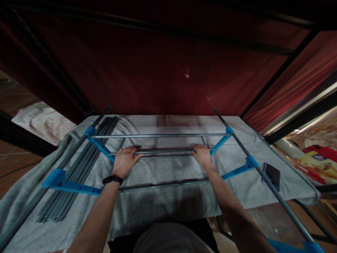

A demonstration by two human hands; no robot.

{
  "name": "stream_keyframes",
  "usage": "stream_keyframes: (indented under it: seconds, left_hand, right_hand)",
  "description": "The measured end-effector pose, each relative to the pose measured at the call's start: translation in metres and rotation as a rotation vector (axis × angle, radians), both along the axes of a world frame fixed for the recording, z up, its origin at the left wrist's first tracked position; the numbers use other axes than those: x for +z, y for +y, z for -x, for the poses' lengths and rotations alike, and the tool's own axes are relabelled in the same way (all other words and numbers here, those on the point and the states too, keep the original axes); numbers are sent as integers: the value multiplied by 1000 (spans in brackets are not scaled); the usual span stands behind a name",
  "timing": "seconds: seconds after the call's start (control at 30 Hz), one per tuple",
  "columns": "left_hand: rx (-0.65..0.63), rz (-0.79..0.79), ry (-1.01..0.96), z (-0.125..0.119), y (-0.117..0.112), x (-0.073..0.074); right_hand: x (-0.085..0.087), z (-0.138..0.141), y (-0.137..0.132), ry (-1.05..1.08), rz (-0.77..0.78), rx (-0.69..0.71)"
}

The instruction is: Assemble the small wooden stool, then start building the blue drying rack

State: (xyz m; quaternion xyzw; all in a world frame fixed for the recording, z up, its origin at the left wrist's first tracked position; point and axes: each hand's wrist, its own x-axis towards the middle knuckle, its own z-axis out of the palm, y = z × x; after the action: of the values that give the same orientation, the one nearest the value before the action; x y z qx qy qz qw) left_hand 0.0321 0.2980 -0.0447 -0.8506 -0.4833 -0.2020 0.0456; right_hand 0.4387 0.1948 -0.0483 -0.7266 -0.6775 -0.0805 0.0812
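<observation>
A rack frame of grey metal tubes and blue plastic connectors stands across the table in front of me. My left hand (125, 161) is closed around the left end of a middle crossbar (165, 151), and a dark band circles that wrist. Near the other end, my right hand (202, 154) curls its fingers over the same bar. Another thin bar runs just below it. Beyond my hands lies a far crossbar (158, 135); a near crossbar (163, 185) passes by my forearms. Blue brackets (56, 180) join the left side tube, with matching brackets (252, 162) on the right.
Several loose grey tubes (79, 172) lie bundled at the left on a pale blanket (181, 203) covering the table. A phone (273, 175) rests by the right side tube. A red curtain (163, 77) hangs behind, and a red-and-yellow bag (317, 163) is at the far right.
</observation>
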Motion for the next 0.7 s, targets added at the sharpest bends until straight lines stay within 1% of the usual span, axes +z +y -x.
stream_keyframes:
  seconds: [0.07,0.13,0.2,0.3,0.43,0.53,0.7]
  left_hand:
    - [8,26,32,2,0,3]
    - [19,79,82,2,-2,8]
    - [30,127,121,3,-4,12]
    - [106,131,147,9,-5,17]
    - [205,126,141,19,-3,19]
    - [231,167,163,21,-1,20]
    - [246,202,198,19,2,23]
  right_hand:
    - [-1,-7,-5,-5,-55,-11]
    - [-4,-18,-12,-22,-123,-59]
    - [-8,-30,-17,-64,-146,-81]
    - [-15,-44,-18,-115,-110,-50]
    - [-18,-45,-14,-133,-98,-73]
    - [-15,-42,-12,-149,-69,-117]
    - [-10,-41,-10,-183,40,-166]
